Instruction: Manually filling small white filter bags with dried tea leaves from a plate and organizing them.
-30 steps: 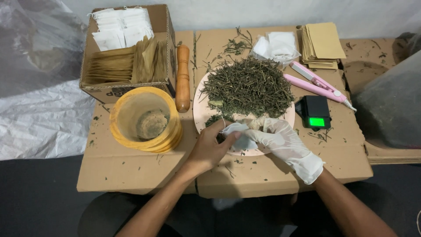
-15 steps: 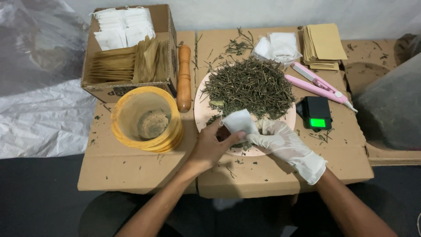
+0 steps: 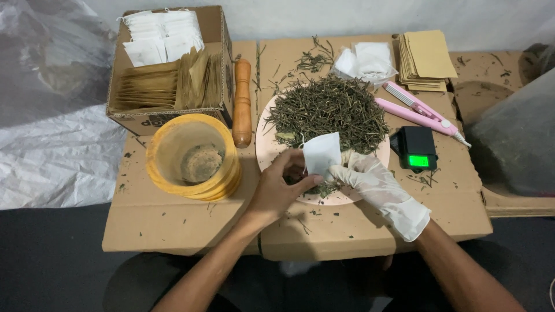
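Note:
My left hand [image 3: 278,188] is bare and pinches a small white paper sachet [image 3: 321,153], holding it upright over the near rim of a pink plate [image 3: 265,156]. My right hand [image 3: 371,180], in a white glove, sits right beside the sachet with its fingers curled into the dried green herb [image 3: 329,111] heaped on the plate. Some of the herb lies under both hands.
A yellow plastic tub [image 3: 192,156] stands left of the plate, a wooden pestle [image 3: 242,103] beside it. A cardboard box [image 3: 167,63] holds white sachets and brown envelopes. A small black scale [image 3: 418,149], a pink sealer [image 3: 417,111], more white sachets [image 3: 364,60] and brown envelopes [image 3: 429,59] lie right.
The white sachet has been lifted from flat between my hands to upright in my left fingers. My gloved right hand has shifted slightly toward the herb pile.

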